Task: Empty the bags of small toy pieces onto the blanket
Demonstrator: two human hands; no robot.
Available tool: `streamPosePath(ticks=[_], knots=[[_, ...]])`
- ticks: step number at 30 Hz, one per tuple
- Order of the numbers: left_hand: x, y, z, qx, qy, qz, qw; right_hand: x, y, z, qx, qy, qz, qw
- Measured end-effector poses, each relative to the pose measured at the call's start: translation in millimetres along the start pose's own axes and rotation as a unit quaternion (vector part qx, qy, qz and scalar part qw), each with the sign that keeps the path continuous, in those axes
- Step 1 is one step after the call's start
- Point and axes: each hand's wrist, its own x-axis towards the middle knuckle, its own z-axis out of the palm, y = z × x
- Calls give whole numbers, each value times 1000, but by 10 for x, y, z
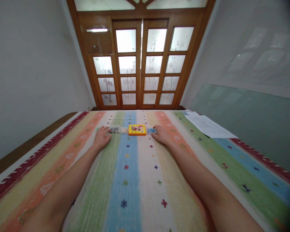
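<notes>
Tbl [33,141] w/ striped cloth [128,158]; on top: yellow box [137,130], clear pkts [115,129], white sheet [210,126].

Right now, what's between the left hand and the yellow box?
See-through packaging with dark bits inside lies between the left hand and the yellow box, in the head view.

Backlit: strong white light through frosted door panes [155,40], upper ones near clipping. Left wall [33,64] gray, dim. Right wall [232,32] carries pale window-shaped reflections; tube-shaped glare on upper-left door panel [96,40]. Wide-angle stretch toward edges, right corners vignetted dark. Text on paper sheet [209,126] too soft to read.
</notes>
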Motion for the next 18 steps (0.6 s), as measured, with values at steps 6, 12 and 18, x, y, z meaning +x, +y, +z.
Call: streamPosePath(ticks=[6, 12, 18], knots=[[-27, 634, -49, -129, -71, 86, 985, -106, -184, -85, 22, 90, 48, 995], [-239, 1214, 111, -310, -114, 45, 943, -333, -839, -96, 97, 59, -160, 981], [-301, 1307, 165, -329, -124, 63, 934, -453, -1160, 29, 73, -5, -254, 964]])
